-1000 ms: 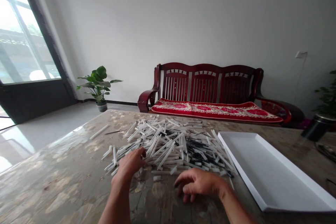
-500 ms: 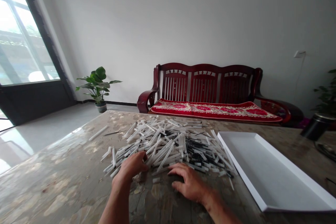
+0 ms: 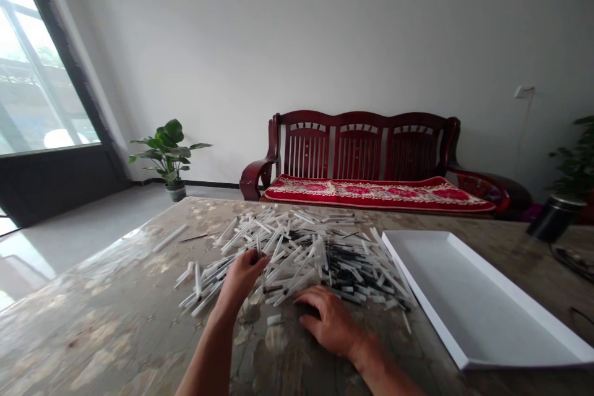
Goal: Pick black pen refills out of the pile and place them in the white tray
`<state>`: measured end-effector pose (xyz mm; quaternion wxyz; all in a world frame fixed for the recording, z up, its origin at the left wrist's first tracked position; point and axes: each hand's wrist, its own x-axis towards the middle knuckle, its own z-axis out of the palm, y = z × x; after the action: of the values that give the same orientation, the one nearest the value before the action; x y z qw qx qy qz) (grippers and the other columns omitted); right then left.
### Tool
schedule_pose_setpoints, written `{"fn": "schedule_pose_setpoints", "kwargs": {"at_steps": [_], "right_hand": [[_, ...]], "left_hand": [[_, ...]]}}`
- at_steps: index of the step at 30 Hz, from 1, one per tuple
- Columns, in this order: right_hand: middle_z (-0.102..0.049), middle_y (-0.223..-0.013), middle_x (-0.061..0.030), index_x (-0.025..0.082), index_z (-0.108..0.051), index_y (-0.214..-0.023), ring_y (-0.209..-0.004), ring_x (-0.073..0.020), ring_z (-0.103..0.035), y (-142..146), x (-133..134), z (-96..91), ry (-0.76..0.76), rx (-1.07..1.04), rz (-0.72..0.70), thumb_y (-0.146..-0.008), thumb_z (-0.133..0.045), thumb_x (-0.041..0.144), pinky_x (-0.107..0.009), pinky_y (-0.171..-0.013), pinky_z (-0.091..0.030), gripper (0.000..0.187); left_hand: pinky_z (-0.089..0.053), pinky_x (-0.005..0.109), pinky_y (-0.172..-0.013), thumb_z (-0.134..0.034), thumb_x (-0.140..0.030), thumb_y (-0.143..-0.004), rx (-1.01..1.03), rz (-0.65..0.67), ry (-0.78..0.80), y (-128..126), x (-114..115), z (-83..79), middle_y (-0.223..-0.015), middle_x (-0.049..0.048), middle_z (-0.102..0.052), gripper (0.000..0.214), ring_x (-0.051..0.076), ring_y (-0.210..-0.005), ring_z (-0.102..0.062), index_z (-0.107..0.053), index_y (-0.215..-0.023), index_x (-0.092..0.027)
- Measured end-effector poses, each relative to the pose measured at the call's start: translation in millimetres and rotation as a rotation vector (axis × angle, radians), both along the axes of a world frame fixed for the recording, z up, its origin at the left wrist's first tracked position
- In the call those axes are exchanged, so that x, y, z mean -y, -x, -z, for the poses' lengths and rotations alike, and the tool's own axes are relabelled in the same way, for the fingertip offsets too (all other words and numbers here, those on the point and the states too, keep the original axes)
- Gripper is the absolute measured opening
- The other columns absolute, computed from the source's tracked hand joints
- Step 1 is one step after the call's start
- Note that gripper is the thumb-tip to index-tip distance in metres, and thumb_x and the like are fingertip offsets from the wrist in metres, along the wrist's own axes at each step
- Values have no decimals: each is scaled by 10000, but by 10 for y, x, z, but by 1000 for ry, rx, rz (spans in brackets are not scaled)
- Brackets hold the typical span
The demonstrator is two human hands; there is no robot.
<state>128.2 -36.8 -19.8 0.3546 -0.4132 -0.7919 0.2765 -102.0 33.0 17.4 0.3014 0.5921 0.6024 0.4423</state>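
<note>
A heap of white pen barrels and thin black refills (image 3: 306, 253) lies spread over the marbled table (image 3: 106, 328) in front of me. My left hand (image 3: 241, 275) is raised at the heap's near left side, fingers pinched round a thin black refill that sticks up from them. My right hand (image 3: 327, 318) rests on the table at the heap's near edge, fingers spread and flat, with nothing visibly held. A small white cap piece (image 3: 273, 320) lies between my two hands.
A shallow white tray (image 3: 468, 315) lies on the table to the right of the heap. One white barrel (image 3: 171, 238) lies apart at the far left. A dark cup (image 3: 554, 218) stands at the far right. Beyond the table stand a red wooden bench (image 3: 371, 164) and a potted plant (image 3: 169, 154).
My left hand has lifted from the heap's edge with a thin black refill pinched in it. My right hand moved forward and settled flat at the heap's near edge.
</note>
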Motion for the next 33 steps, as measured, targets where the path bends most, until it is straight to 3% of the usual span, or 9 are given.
{"fn": "schedule_pose_setpoints", "kwargs": {"at_steps": [4, 7, 10, 13, 17, 22, 26, 29, 33], "right_hand": [[-742, -1098, -59, 212, -736, -1059, -1063, -224, -648, 7, -11, 10, -18, -76, 28, -732, -608, 66, -366, -971, -476, 381], [-729, -1134, -65, 212, -724, -1079, -1099, -218, -641, 16, -43, 34, -4, -151, 72, -747, -570, 59, -367, -1008, -462, 396], [-717, -1140, -75, 212, -714, -1079, -1095, -222, -643, 8, -98, 86, 2, -237, 143, -818, -547, 121, -365, -1003, -471, 323], [-719, -1045, -88, 209, -697, -1062, -913, -223, -678, -40, -149, 135, 56, -345, 287, -928, -488, 324, -325, -793, -550, 273], [-698, -843, -73, 204, -658, -1061, -653, -208, -635, -145, -176, 120, 199, -444, 440, -938, -397, 579, -288, -513, -493, 474], [-598, -640, -22, 232, -574, -770, -528, -172, -543, -234, -189, 42, 164, -469, 529, -915, -349, 697, -281, -499, -442, 536], [-514, -559, 7, 247, -488, -648, -524, -159, -490, -276, -222, 39, 100, -332, 543, -908, -398, 690, -263, -491, -385, 522], [-493, -530, 13, 244, -483, -615, -514, -153, -477, -313, -257, 51, 45, -273, 545, -923, -405, 643, -257, -498, -366, 510], [-593, -595, -4, 215, -620, -733, -546, -157, -547, -364, -290, 50, 0, -272, 479, -926, -470, 534, -253, -546, -410, 402]], "left_hand": [[-343, 203, -444, -725, -496, -733, 471, -106, -20, -226, 60, -96, -522, -64, -484, 348, 79, -467, -415, -613, -705, -168], [-426, 151, -441, -752, -362, -786, 949, 23, 187, -456, 125, -149, -632, -23, -591, 240, 49, -474, -493, -631, -797, -155], [-500, 128, -469, -668, -218, -876, 1156, 88, 392, -697, 187, -109, -634, -9, -618, 114, 46, -479, -572, -630, -798, -144], [-554, 150, -529, -584, -137, -922, 1202, 91, 476, -886, 234, 1, -637, 11, -653, 96, 74, -525, -651, -652, -856, -127], [-579, 181, -540, -667, -153, -873, 1148, 124, 513, -1010, 274, 117, -780, 45, -726, 47, 128, -639, -727, -665, -917, -137], [-603, 195, -585, -678, -156, -867, 1122, 120, 474, -1036, 277, 157, -839, 56, -746, 52, 126, -663, -734, -667, -916, -141], [-611, 206, -610, -685, -129, -856, 1125, 132, 454, -1046, 256, 180, -810, 62, -746, 48, 133, -678, -735, -673, -902, -134], [-611, 210, -617, -699, -116, -841, 1127, 119, 438, -1077, 250, 196, -771, 58, -737, 41, 133, -669, -731, -675, -872, -129], [-602, 198, -610, -692, -124, -849, 1131, 80, 407, -1123, 256, 204, -716, 45, -716, 35, 123, -653, -719, -672, -820, -126]]}}
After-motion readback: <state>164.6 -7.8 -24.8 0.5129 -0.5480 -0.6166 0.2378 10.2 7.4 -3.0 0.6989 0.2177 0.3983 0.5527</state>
